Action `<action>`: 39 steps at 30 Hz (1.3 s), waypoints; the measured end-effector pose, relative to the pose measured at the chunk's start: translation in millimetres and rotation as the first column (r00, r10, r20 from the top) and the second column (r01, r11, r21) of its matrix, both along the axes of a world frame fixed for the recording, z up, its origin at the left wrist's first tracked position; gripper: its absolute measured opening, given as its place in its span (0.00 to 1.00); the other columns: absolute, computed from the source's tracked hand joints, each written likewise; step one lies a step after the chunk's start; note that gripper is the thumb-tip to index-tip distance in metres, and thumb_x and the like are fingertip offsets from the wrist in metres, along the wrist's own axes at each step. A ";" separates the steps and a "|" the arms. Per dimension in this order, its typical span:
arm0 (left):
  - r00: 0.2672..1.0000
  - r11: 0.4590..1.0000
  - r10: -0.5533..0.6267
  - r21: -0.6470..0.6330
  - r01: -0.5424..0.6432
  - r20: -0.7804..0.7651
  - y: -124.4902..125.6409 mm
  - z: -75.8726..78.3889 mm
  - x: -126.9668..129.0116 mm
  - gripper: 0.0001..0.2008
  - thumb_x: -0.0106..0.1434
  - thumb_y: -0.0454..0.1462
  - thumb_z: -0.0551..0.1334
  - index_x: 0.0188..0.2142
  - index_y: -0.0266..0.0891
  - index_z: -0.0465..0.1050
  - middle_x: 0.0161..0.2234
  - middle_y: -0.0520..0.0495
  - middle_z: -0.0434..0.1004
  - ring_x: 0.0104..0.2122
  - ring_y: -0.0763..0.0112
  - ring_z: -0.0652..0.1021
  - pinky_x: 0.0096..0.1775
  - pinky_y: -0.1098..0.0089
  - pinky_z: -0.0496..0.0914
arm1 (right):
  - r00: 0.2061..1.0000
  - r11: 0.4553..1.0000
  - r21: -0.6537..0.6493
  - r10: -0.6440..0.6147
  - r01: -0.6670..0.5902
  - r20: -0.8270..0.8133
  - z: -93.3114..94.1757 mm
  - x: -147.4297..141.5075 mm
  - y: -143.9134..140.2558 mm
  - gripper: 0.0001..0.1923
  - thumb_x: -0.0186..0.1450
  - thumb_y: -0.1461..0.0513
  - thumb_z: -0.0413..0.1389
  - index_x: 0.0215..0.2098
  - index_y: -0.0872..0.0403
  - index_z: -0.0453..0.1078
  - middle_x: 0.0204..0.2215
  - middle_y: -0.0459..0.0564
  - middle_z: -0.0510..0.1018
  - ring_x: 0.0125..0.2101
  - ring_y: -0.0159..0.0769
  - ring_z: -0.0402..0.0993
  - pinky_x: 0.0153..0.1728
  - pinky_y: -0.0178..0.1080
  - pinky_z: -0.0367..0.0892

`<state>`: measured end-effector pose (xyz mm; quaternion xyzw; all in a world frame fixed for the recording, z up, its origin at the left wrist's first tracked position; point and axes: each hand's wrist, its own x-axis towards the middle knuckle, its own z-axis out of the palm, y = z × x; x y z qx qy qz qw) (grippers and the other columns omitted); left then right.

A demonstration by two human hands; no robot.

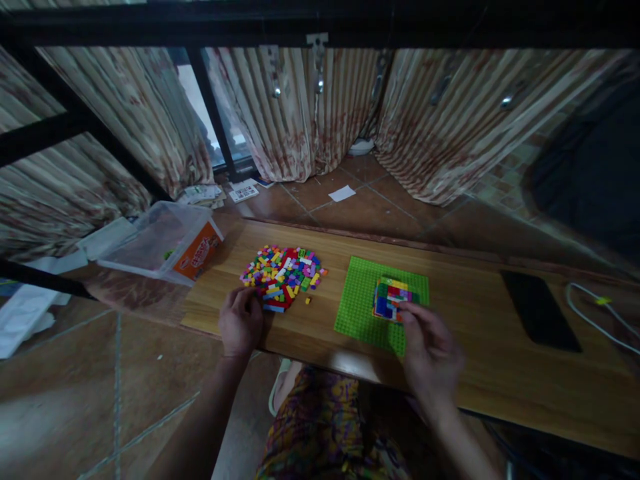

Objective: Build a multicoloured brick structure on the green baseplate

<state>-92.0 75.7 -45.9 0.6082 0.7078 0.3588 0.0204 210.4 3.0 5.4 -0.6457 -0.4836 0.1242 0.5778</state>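
Yellow and purple cloth (313,427): on my lap, just below the table edge.
Right hand (431,343): finger and thumb bent close together at the near right corner of the block – I can't tell if they pinch a brick.
Left hand (241,320): fingers curled at the near left side of the pile; I can't tell if they hold anything.
Green plate (357,293): flat on the wooden table (320,340).
Block (390,297): lots of colours, sitting on the green plate.
Yellow brick (308,301): alone, between pile and plate.
Pile (287,270): small loose bricks, left of the plate.
Clear box (150,243): at the table's left end – orange label on it.
White paper (343,193): on the floor.
Curtains (295,120): stripy, right at the back.
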 end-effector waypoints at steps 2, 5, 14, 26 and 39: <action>1.000 1.000 -0.004 -0.006 0.004 0.006 -0.4 -0.4 0.0 0.11 0.62 0.36 0.56 0.40 0.41 0.77 0.42 0.45 0.76 0.41 0.67 0.77 0.43 0.68 0.70 | 0.986 0.988 -0.010 0.153 -0.152 0.065 -0.3 -18.9 0.8 0.08 0.66 0.60 0.54 0.40 0.50 0.75 0.38 0.50 0.80 0.39 0.38 0.76 0.43 0.42 0.70; 1.000 1.000 -0.002 -0.010 0.003 0.011 -0.7 -1.2 -0.5 0.11 0.62 0.36 0.57 0.40 0.41 0.77 0.42 0.45 0.76 0.40 0.67 0.77 0.43 0.68 0.70 | 0.929 0.939 -0.072 0.344 -0.337 0.139 -7.2 -43.3 10.4 0.09 0.67 0.61 0.52 0.41 0.50 0.74 0.38 0.49 0.79 0.39 0.37 0.76 0.41 0.40 0.71; 0.999 1.000 -0.024 -0.008 0.024 0.049 -3.2 -1.5 0.8 0.11 0.62 0.35 0.56 0.40 0.41 0.77 0.42 0.45 0.76 0.41 0.67 0.77 0.44 0.67 0.71 | 0.813 0.873 -0.244 0.483 -0.421 0.324 -36.9 -78.5 50.0 0.10 0.68 0.62 0.50 0.42 0.52 0.72 0.37 0.51 0.77 0.41 0.40 0.73 0.44 0.43 0.68; 0.998 1.000 -0.025 -0.006 0.026 0.057 -4.1 0.1 1.3 0.11 0.62 0.35 0.56 0.39 0.41 0.77 0.42 0.45 0.76 0.41 0.66 0.77 0.45 0.66 0.71 | 0.723 0.870 -0.304 0.493 -0.389 0.485 -46.4 -103.3 69.3 0.07 0.67 0.61 0.52 0.36 0.50 0.73 0.34 0.51 0.74 0.38 0.41 0.69 0.42 0.43 0.65; 1.000 1.000 -0.015 0.007 0.015 0.024 -2.4 -2.3 -1.3 0.10 0.62 0.36 0.57 0.39 0.41 0.77 0.42 0.45 0.76 0.41 0.67 0.77 0.44 0.68 0.70 | 0.848 0.834 -0.252 0.524 -0.491 0.082 -25.5 -78.5 21.5 0.12 0.70 0.60 0.47 0.41 0.51 0.72 0.35 0.48 0.78 0.36 0.35 0.76 0.38 0.36 0.69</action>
